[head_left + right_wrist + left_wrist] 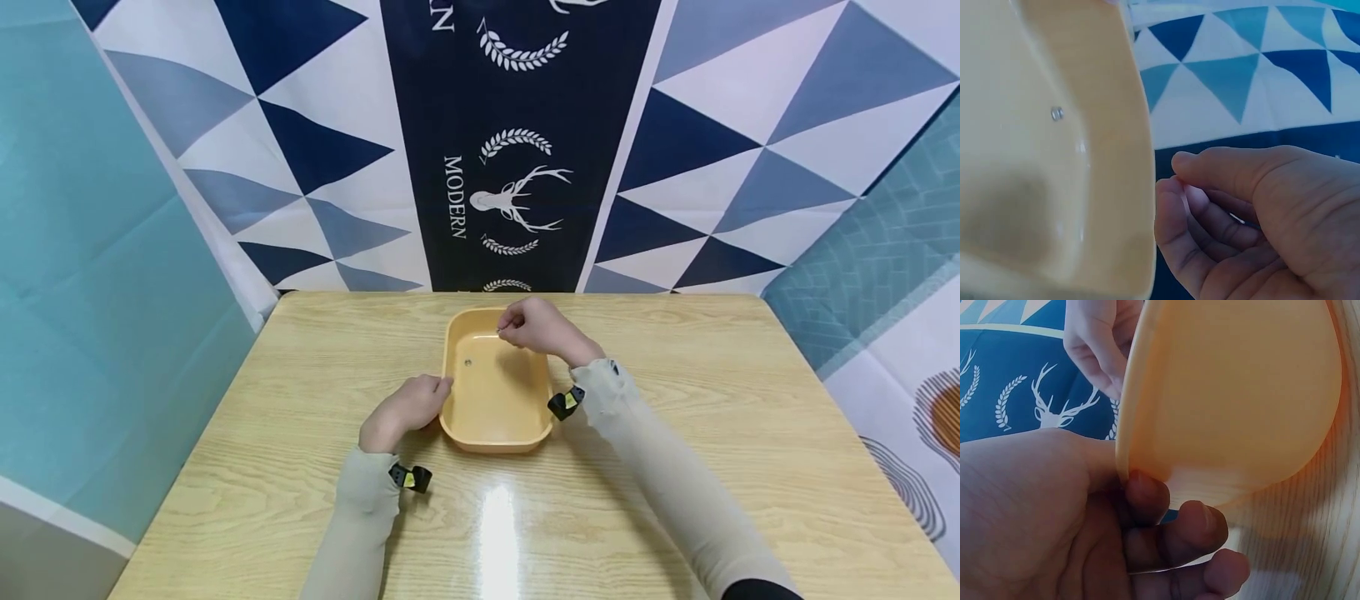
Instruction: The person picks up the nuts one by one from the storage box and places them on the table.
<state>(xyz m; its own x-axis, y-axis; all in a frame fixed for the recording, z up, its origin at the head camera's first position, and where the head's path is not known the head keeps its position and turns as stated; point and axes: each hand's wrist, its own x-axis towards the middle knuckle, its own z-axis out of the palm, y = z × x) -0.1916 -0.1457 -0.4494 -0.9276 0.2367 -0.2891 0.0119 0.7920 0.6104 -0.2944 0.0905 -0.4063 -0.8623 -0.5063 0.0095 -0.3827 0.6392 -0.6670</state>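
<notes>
A yellow-orange plastic basin (495, 417) sits on the wooden table, its wall (1241, 394) filling much of the left wrist view. My left hand (408, 406) pinches its left rim, fingers (1200, 528) curled under the edge. Over the far right part of the basin, my right hand (542, 325) has its thumb and fingers drawn together. A tiny glint shows at those fingertips in the head view; in the right wrist view a small shiny metal piece (1237, 219) shows among the curled fingers, mostly hidden. One small silvery ring-like piece (1057, 114) lies on the basin floor.
The wooden table (675, 400) extends on both sides of the basin. Behind its far edge hangs a patterned cloth (517, 108) with triangles and deer heads. A dark wrist camera (566, 403) on the right sleeve hangs close to the basin's right rim.
</notes>
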